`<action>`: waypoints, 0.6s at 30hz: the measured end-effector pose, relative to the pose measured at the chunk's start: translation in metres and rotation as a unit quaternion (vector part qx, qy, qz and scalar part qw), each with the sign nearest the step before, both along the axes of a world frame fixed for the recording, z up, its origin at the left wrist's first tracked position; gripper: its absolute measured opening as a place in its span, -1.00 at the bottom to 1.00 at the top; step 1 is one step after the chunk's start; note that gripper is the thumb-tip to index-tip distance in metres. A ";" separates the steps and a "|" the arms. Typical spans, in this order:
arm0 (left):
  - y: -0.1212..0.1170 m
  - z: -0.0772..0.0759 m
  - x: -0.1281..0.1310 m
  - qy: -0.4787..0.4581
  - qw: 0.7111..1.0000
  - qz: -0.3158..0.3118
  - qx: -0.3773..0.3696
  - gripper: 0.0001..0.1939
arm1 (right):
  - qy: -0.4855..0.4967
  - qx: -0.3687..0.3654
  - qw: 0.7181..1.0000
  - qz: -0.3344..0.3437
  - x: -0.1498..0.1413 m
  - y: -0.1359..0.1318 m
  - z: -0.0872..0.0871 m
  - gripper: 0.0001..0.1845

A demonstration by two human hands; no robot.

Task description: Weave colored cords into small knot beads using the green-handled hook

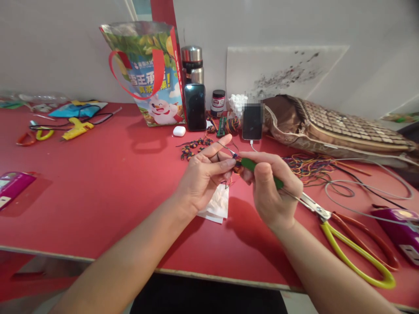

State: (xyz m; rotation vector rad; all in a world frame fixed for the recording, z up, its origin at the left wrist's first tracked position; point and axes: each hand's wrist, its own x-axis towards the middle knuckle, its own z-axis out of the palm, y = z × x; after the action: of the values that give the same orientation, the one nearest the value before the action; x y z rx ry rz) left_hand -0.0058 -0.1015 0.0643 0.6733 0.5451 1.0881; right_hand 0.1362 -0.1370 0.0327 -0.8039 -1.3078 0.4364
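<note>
In the middle of the view, above the red table, my left hand pinches a small, dark multicoloured crochet piece between thumb and fingers. A strand of dark yarn runs over its raised index finger. My right hand is closed around the green handle of a crochet hook, whose metal tip meets the piece near my left fingertips. Part of the piece is hidden behind the fingers. Just beyond my left hand lie multicoloured crocheted pieces. Beneath both hands is a white paper with pale material on it.
Large scissors lie at the right beside tangled yarn and a purple box. Behind stand a paper bag, a flask, two phones and a quilted bag. A yellow glue gun lies left.
</note>
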 end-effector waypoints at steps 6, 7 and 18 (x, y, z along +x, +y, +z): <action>0.003 0.002 -0.006 0.013 1.000 0.010 0.014 -0.47 | 0.112 -0.069 0.989 0.065 0.001 0.004 0.004 -0.68; 0.004 0.002 -0.007 0.013 1.000 0.012 0.013 -0.47 | 0.121 -0.079 0.987 0.068 0.001 0.005 0.004 -0.68; 0.005 0.006 -0.010 0.053 0.998 0.026 0.038 -0.43 | 0.122 -0.097 0.986 0.062 0.008 0.008 0.011 -0.64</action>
State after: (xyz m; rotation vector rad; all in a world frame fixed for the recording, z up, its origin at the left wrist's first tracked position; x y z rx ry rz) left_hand -0.0155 -0.0969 0.0698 0.7916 0.6174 1.1306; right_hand 0.1437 -0.1293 0.0436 -0.8049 -1.1011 0.7484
